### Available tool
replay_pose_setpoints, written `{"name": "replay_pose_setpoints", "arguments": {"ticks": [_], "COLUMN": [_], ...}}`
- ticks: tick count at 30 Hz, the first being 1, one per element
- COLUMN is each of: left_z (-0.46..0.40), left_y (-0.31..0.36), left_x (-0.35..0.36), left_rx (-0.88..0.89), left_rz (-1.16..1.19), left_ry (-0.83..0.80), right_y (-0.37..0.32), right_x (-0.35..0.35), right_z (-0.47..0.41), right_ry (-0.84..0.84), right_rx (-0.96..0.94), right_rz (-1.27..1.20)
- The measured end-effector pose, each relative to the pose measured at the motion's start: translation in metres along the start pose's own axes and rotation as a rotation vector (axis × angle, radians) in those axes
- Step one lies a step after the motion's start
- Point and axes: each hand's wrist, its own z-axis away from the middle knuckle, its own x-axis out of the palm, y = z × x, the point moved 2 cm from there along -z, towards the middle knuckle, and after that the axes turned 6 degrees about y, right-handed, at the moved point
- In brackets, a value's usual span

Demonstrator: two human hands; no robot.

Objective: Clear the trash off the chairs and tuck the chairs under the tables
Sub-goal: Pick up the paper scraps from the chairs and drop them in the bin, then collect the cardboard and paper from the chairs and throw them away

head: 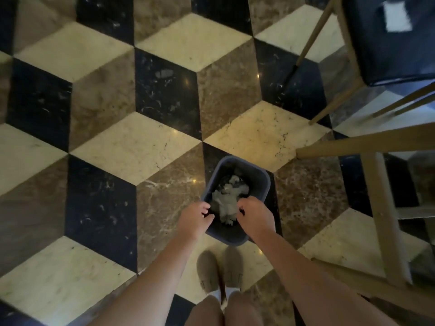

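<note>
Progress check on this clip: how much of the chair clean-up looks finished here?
Done: crumpled trash already lies in the grey bin. In hand: left hand and right hand both grip the bin's near rim, over the floor. Left: white paper on the dark chair seat at upper right; no table is in view.

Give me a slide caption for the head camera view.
Both hands, left hand and right hand, grip a dark bin of crumpled trash beside a chair.
</note>
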Motion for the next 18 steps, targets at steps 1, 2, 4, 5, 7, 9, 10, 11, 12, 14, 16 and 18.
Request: {"name": "replay_pose_setpoints", "arguments": {"ticks": [1,2,4,5,7,9,10,11,12,14,16,18], "left_z": [0.015,0.032,0.066,0.082,0.112,0.138,0.149,0.158,0.165,0.178,0.184,0.187], "left_y": [0.015,0.030,0.060,0.073,0.099,0.119,0.128,0.136,0.143,0.152,0.156,0.157], "left_x": [-0.020,-0.041,-0.082,-0.100,-0.136,-0.168,-0.183,-0.197,-0.211,-0.235,-0.259,-0.283], "left_rx": [0.039,0.078,0.145,0.178,0.249,0.300,0.328,0.356,0.381,0.398,0.392,0.395], "left_rz": [-0.056,-0.123,-0.254,-0.319,-0.440,-0.537,-0.568,-0.592,-0.613,-0.631,-0.621,-0.598], "left_ry": [-0.001,0.004,0.026,0.053,0.143,0.224,0.262,0.301,0.347,0.431,0.500,0.553], "right_y": [-0.013,-0.027,-0.055,-0.068,-0.094,-0.118,-0.129,-0.140,-0.151,-0.171,-0.190,-0.212], "right_x": [-0.023,-0.047,-0.094,-0.117,-0.160,-0.196,-0.212,-0.226,-0.239,-0.258,-0.272,-0.283], "right_z": [0.010,0.021,0.042,0.051,0.069,0.087,0.094,0.100,0.105,0.113,0.116,0.116], "right_ry": [0.004,0.001,-0.020,-0.024,0.005,0.063,0.095,0.121,0.148,0.199,0.237,0.259], "right_rx": [-0.022,-0.049,-0.105,-0.128,-0.177,-0.236,-0.266,-0.295,-0.324,-0.374,-0.410,-0.430], "right_rz": [0.016,0.039,0.090,0.096,0.092,0.113,0.119,0.127,0.136,0.151,0.157,0.184]}}
